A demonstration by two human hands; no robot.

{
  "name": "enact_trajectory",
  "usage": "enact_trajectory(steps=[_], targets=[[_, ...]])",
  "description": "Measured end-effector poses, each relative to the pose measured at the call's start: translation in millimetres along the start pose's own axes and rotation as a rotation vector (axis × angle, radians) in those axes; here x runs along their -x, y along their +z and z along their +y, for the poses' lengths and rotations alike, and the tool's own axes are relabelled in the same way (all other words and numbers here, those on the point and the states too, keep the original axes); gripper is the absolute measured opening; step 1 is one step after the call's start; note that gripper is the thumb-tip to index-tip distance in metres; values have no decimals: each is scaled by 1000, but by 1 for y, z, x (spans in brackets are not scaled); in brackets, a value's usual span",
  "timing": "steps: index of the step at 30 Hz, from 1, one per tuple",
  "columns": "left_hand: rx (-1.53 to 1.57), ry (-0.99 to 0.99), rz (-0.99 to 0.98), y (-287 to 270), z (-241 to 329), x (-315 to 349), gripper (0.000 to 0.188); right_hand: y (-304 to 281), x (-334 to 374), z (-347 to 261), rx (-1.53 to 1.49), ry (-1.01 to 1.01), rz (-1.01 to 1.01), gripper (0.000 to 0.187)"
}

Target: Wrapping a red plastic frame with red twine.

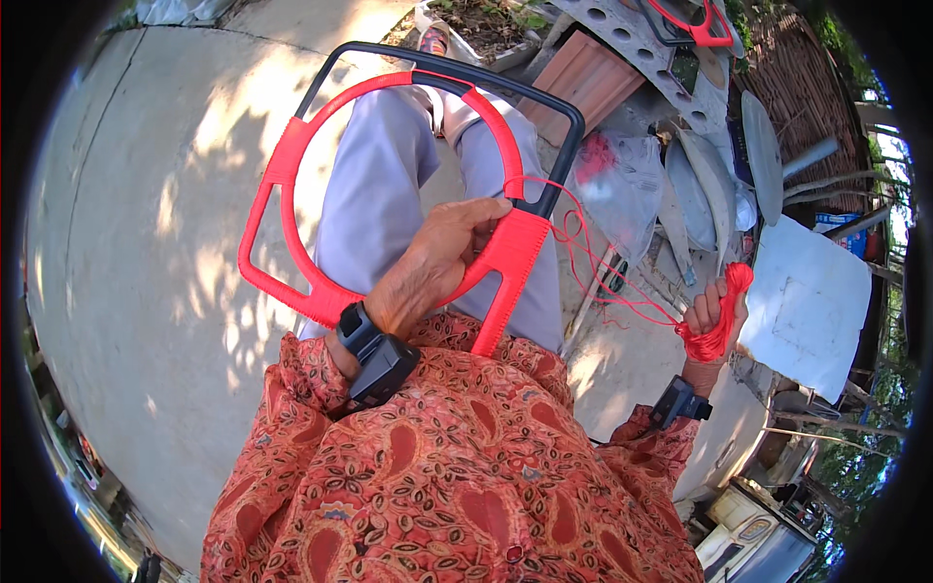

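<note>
Across my lap lies a frame (513,255) made of a ring inside a rounded rectangle, mostly wrapped in red cord. Its far bar and far right corner are bare and black. My left hand (442,248) is closed on the right side of the ring, thumb pressed near where the wrapping ends. From there a loose strand of red cord (622,282) loops away to the right. Held out at the right, my right hand (714,316) is closed around a bundled skein of red cord (717,335).
A similar red and black frame (702,29) rests at the far right on a grey slab with holes (607,29). Nearby are brown tiles (583,83), a clear plastic bag (617,189) and a pale board (812,306). Concrete floor (136,194) stretches along the left.
</note>
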State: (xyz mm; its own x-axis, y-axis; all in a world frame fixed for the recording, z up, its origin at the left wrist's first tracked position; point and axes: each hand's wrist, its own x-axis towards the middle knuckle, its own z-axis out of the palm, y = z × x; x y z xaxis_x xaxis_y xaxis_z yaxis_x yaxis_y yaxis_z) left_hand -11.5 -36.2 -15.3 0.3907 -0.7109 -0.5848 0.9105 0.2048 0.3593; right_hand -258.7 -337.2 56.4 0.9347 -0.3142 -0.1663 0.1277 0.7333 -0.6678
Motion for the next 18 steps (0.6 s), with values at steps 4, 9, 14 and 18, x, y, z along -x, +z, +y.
enact_trajectory(steps=[4, 9, 14, 18], targets=[[6, -23, 41, -1, 1, -1, 23, -72, 52, -10, 1214, 39, 908, 26], [-13, -16, 35, 5, 1, 1, 24, -76, 25, 23, 1144, -50, 820, 24], [-31, 17, 32, -2, -3, -2, 24, 37, -64, 104, 369, 69, 318, 24], [-15, -1, 12, -3, -3, -2, 23, 65, -97, 150, 430, 153, 189, 25]])
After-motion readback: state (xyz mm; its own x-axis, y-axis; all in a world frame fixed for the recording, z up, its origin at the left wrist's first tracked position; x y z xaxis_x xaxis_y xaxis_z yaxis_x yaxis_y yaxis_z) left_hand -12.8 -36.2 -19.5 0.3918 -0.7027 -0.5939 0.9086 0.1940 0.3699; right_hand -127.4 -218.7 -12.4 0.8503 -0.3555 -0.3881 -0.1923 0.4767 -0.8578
